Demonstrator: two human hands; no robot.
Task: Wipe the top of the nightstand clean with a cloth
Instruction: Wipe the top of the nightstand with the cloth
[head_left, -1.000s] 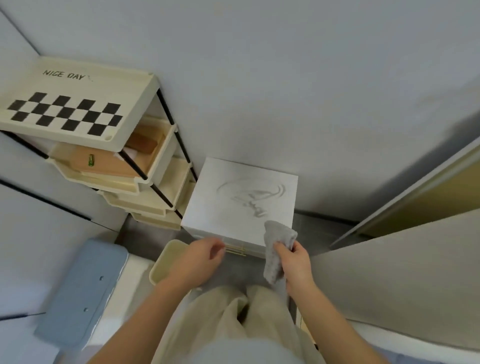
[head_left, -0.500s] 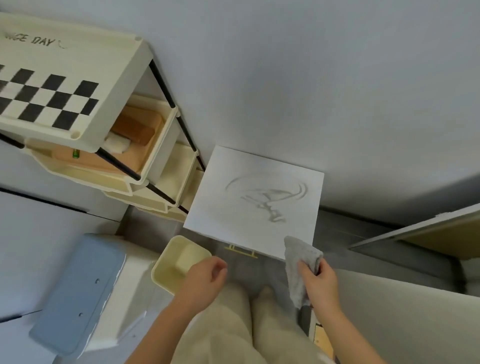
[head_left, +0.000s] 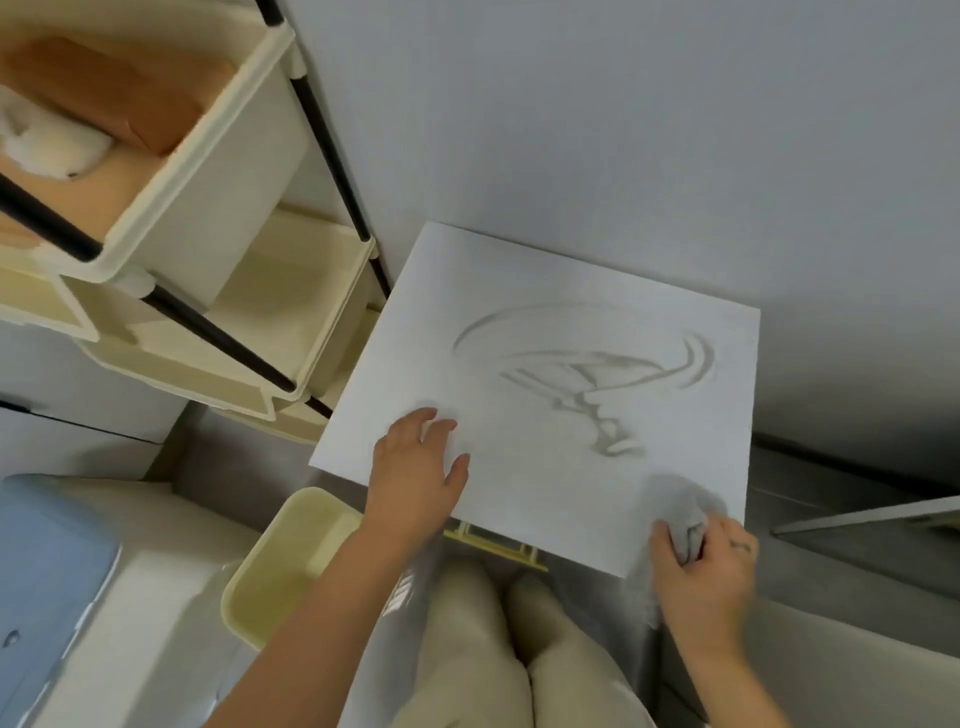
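Note:
The white nightstand top (head_left: 524, 312) fills the middle of the view, with grey smeared streaks of dirt (head_left: 597, 384) across its centre and right. My left hand (head_left: 415, 478) rests flat with fingers spread on the near left part of the top. My right hand (head_left: 701, 566) grips a bunched grey cloth (head_left: 680, 514) at the near right corner, where the cloth touches the surface.
A cream tiered shelf rack (head_left: 218, 249) with black poles stands left of the nightstand, holding a brown box. A small cream bin (head_left: 275, 577) sits on the floor below the left front corner. A blue lid (head_left: 47, 587) lies lower left. A wall lies behind.
The camera has moved closer to the nightstand. My left hand has moved forward from the front edge onto the top. My right hand has brought the cloth onto the near right corner.

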